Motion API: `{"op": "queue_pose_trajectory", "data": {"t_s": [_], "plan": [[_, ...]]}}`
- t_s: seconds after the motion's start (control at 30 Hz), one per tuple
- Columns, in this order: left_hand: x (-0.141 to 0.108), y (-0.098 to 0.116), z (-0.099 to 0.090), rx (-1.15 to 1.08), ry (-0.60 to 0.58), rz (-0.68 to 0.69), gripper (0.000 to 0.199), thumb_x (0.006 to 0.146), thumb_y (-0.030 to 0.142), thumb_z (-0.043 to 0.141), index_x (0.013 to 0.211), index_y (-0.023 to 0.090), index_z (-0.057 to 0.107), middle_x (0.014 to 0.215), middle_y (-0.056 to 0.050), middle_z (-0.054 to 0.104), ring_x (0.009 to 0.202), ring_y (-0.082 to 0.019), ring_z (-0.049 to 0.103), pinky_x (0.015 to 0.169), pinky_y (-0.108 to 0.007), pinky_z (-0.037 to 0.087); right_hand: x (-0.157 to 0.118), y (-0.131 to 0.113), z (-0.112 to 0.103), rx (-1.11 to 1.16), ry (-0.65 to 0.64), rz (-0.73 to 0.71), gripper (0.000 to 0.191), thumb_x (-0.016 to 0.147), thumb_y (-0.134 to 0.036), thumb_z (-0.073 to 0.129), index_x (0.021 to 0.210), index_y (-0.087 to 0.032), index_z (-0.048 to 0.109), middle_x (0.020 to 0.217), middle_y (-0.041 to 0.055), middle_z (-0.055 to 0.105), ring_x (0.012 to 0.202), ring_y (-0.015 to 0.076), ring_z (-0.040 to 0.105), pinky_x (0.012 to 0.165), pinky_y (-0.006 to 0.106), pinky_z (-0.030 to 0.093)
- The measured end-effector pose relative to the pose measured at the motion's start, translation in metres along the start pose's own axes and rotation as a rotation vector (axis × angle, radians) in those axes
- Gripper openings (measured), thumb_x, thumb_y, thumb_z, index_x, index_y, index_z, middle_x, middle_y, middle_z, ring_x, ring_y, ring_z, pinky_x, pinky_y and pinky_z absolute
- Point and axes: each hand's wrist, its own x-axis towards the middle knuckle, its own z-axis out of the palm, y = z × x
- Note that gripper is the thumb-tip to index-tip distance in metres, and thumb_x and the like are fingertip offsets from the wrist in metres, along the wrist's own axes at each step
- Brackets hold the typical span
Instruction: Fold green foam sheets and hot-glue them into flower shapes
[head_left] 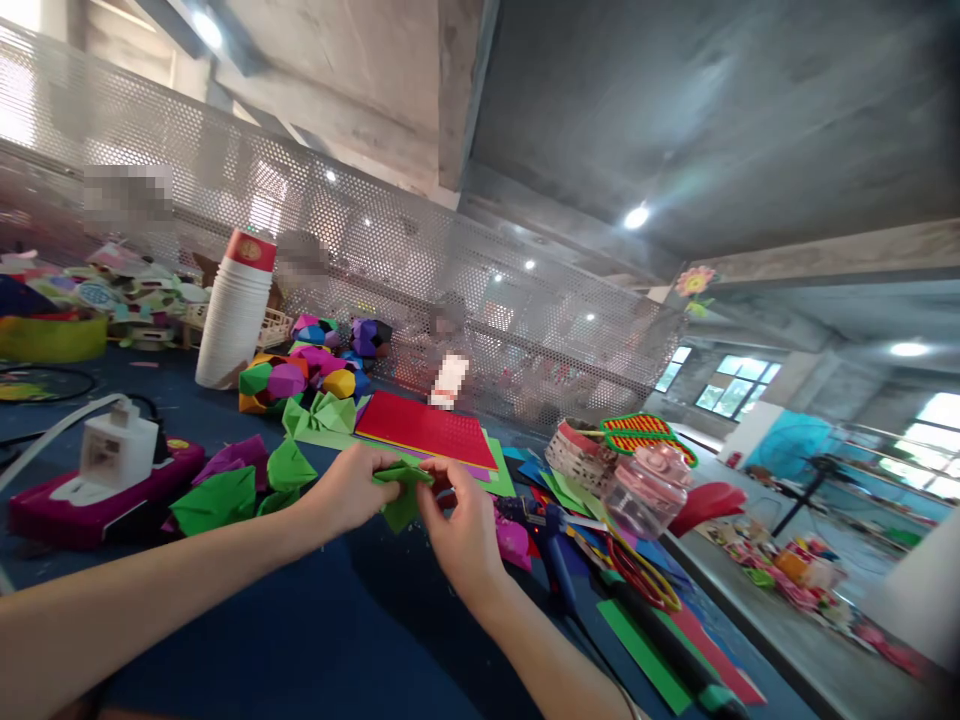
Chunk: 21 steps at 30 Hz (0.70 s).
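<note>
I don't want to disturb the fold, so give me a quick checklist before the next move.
1. Green paper held: ok, pinched between the left hand and right hand.
2. Fold edges lined up: cannot tell, the fingers cover part of them.
3. Glue gun within reach: ok, it lies on the table just to the right of the right hand.
4. Glue gun hot: cannot tell, nothing visible shows it.
5. Red sheet in reach: ok, it lies just beyond the hands.
6. White adapter on the purple power strip: ok, it appears seated.
</note>
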Motion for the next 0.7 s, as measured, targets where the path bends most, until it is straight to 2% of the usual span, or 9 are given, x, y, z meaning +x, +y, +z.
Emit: {"op": "queue_pose_trajectory", "data": {"t_s": [0.1,0.17,0.3,0.53,0.63,0.7], "plan": [[-0.0029,0.0002,0.0010,0.125,0.064,0.145,0.029,0.068,0.015,0.055,0.091,0.022,0.071,0.083,-0.001,0.073,0.082,-0.021,0.066,0.072,-0.027,0.046,0.0016,0.0041,-0.0015,-0.058,-0.032,-0.050,0.026,0.082,-0.015,0.053,0.105,-0.021,0.063,0.093,0.0042,0.068,0.076,0.0168,0.062,0.067,0.027,0.050],[-0.0040,0.0015,0.0016,0.122,0.117,0.169,0.031,0.070,0.017,0.057,0.099,0.023,0.067,0.086,-0.001,0.073,0.082,-0.020,0.066,0.072,-0.026,0.046,0.0025,0.0048,-0.0027,-0.069,-0.033,-0.050,0.031,0.081,-0.013,0.052,0.109,-0.022,0.063,0.095,0.0045,0.068,0.075,0.0171,0.063,0.067,0.027,0.050],[-0.0014,0.0027,0.0009,0.079,0.106,0.149,0.018,0.075,0.028,0.060,0.089,0.020,0.069,0.079,-0.002,0.073,0.074,-0.019,0.065,0.067,-0.026,0.046,0.0030,0.0054,-0.0039,-0.068,-0.025,-0.014,0.031,0.082,-0.016,0.053,0.111,-0.021,0.063,0.092,0.0044,0.068,0.073,0.0175,0.063,0.065,0.027,0.049],[0.0040,-0.0012,-0.0026,0.042,0.082,0.109,0.022,0.075,0.031,0.062,0.089,0.021,0.074,0.085,-0.002,0.075,0.080,-0.021,0.066,0.073,-0.028,0.048,0.0015,0.0030,-0.0027,-0.023,-0.026,-0.017,0.029,0.081,-0.016,0.053,0.107,-0.019,0.064,0.092,0.0055,0.066,0.077,0.0171,0.062,0.064,0.026,0.050],[0.0041,-0.0008,-0.0031,0.014,0.065,0.090,0.022,0.072,0.031,0.064,0.088,0.019,0.074,0.082,-0.002,0.074,0.076,-0.020,0.065,0.071,-0.027,0.048,0.0023,0.0021,-0.0022,0.026,-0.016,-0.017,0.027,0.080,-0.015,0.053,0.105,-0.018,0.063,0.097,0.0066,0.065,0.086,0.0178,0.062,0.067,0.025,0.051],[0.0037,0.0023,-0.0035,-0.038,0.006,0.052,0.025,0.071,0.033,0.065,0.087,0.017,0.074,0.078,-0.002,0.074,0.070,-0.018,0.064,0.065,-0.025,0.048,0.0030,0.0034,-0.0020,0.051,-0.015,0.003,0.025,0.080,-0.015,0.053,0.103,-0.018,0.063,0.097,0.0067,0.065,0.088,0.0179,0.062,0.070,0.025,0.051]]}}
